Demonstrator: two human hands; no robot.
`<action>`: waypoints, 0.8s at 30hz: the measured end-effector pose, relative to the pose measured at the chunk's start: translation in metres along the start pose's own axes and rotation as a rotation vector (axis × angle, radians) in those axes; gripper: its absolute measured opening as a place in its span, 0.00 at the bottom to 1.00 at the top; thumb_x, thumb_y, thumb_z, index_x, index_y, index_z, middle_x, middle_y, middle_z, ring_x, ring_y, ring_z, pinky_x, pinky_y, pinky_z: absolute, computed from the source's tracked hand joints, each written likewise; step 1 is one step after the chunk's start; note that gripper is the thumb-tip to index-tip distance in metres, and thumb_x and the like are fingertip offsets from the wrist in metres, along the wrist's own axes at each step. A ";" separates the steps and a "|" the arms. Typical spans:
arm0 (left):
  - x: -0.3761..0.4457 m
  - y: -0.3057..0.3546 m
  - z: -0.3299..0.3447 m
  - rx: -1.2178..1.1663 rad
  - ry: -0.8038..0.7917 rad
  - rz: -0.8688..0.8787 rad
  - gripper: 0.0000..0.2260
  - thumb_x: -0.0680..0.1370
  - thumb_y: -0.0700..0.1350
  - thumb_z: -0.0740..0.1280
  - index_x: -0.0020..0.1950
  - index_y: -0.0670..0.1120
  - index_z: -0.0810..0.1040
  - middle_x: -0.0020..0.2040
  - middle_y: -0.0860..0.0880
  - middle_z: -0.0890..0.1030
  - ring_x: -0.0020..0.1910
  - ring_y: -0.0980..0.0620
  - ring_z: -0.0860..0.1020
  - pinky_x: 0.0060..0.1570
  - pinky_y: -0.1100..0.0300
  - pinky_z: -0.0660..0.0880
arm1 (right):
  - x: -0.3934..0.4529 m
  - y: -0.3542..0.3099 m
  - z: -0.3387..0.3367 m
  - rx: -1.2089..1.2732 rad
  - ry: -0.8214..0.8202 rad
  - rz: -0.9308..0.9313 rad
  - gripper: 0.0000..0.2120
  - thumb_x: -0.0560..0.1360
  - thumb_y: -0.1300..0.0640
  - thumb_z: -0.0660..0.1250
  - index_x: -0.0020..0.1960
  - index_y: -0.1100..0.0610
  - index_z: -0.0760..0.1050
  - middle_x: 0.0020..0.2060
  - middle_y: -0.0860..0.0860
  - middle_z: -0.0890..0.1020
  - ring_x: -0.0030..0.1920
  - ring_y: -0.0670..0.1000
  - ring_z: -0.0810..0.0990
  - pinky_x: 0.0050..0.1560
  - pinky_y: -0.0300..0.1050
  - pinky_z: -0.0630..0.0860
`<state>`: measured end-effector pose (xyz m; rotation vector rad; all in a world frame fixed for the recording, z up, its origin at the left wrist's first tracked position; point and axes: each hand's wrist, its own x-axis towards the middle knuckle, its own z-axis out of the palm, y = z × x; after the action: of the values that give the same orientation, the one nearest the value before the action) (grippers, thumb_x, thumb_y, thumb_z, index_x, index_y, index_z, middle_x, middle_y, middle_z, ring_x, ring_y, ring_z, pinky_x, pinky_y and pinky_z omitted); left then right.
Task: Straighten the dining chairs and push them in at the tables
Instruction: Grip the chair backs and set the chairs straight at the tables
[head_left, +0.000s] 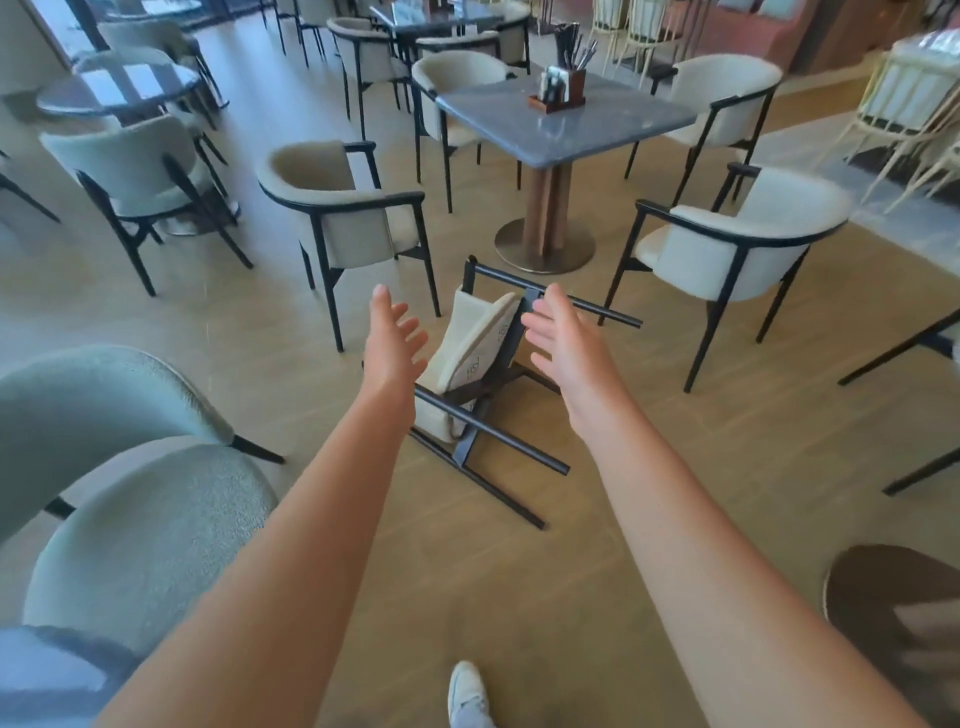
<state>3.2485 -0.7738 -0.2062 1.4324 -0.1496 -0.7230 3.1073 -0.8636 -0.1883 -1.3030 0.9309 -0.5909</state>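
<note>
Tipped chair (470, 358) lies on its side on the floor, just short of the grey table (566, 122), legs toward me. My left hand (389, 332) and right hand (563, 338) both open, empty, above it. Frame looks rigid, moderately heavy; I'd grab metal legs, not the cushion
</note>
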 end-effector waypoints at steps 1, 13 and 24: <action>0.015 0.009 0.001 0.018 0.003 0.014 0.29 0.83 0.65 0.51 0.76 0.48 0.69 0.73 0.45 0.73 0.69 0.46 0.74 0.70 0.45 0.68 | 0.014 -0.004 0.009 -0.005 -0.002 0.002 0.27 0.82 0.39 0.53 0.74 0.54 0.69 0.61 0.47 0.79 0.66 0.48 0.75 0.73 0.55 0.68; 0.185 0.086 -0.026 0.014 0.099 0.054 0.30 0.83 0.65 0.50 0.78 0.48 0.67 0.74 0.46 0.72 0.70 0.46 0.73 0.74 0.43 0.65 | 0.195 -0.050 0.118 -0.016 -0.146 0.044 0.29 0.83 0.38 0.52 0.77 0.55 0.66 0.71 0.53 0.75 0.71 0.51 0.73 0.75 0.55 0.66; 0.269 0.164 -0.131 -0.105 0.423 0.161 0.29 0.83 0.65 0.52 0.75 0.48 0.70 0.72 0.46 0.73 0.67 0.47 0.75 0.71 0.43 0.68 | 0.284 -0.100 0.295 -0.070 -0.552 -0.048 0.30 0.83 0.37 0.51 0.77 0.55 0.66 0.69 0.53 0.77 0.70 0.51 0.74 0.74 0.56 0.66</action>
<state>3.5853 -0.8120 -0.1619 1.4232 0.0996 -0.2816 3.5175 -0.9555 -0.1591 -1.4524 0.4676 -0.2118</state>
